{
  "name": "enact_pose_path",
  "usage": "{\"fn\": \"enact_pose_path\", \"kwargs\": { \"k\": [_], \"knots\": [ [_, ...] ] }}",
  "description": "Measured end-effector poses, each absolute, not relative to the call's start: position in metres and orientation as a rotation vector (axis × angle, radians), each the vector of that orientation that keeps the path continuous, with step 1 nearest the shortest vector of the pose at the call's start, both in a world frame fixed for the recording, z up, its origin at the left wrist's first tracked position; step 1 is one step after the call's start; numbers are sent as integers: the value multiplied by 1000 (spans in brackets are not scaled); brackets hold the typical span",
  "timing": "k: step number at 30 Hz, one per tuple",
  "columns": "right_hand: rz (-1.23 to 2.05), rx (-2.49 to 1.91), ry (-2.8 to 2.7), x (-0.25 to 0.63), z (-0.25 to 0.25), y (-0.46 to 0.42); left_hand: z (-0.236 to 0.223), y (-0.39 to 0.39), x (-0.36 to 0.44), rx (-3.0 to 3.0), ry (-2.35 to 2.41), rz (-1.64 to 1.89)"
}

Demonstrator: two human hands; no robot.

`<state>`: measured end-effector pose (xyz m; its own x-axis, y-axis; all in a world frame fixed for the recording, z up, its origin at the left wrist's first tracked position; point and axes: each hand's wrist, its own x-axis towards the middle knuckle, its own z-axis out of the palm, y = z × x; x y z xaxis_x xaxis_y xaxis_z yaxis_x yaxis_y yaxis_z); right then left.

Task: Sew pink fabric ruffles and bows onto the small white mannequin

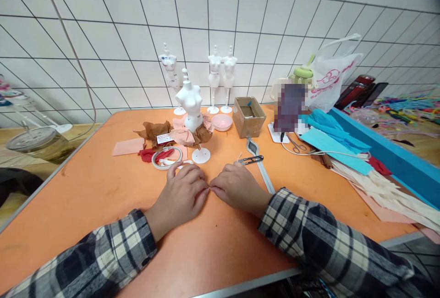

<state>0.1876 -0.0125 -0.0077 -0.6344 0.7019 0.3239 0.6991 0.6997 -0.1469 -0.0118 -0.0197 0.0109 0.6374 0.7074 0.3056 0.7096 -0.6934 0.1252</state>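
My left hand [183,192] and my right hand [238,185] meet over the table, thumbs and forefingers pinched close together. Between the fingertips is something tiny and pale that I cannot make out. Just beyond stands a small white mannequin [189,98] with a ruffled skirt of pink and brown crepe paper [183,135]. A roll of white tape [167,157] lies past my left fingers, beside red crepe paper [148,155]. Black thread snips [250,160] rest beyond my right hand, across a grey strap-like strip [263,169].
Behind stand three more mannequins [215,71], a pink bowl [222,123] and a cardboard box [249,117]. At right are a blurred-out upright phone-like object [290,107], scissors [297,145], blue paper sheets [335,149], cream strips [374,185] and a plastic bag [332,78].
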Motion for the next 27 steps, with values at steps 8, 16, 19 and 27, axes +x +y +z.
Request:
{"fn": "enact_pose_path", "kwargs": {
  "k": [8, 16, 19, 27],
  "knots": [
    [-49, -1045, -2559, 189, -12, -12, 7, -17, -13, -2876, -1188, -430],
    [94, -1050, -2516, 189, -2, -13, 7, -16, -15, -2913, -1222, -508],
    [205, -1124, -2356, 210, 4, 1, 5, -14, -18, -2912, -1243, -564],
    [90, -1235, -2353, 282, -7, 49, 3, -8, -22, -2999, -1268, -735]
  ]
}}
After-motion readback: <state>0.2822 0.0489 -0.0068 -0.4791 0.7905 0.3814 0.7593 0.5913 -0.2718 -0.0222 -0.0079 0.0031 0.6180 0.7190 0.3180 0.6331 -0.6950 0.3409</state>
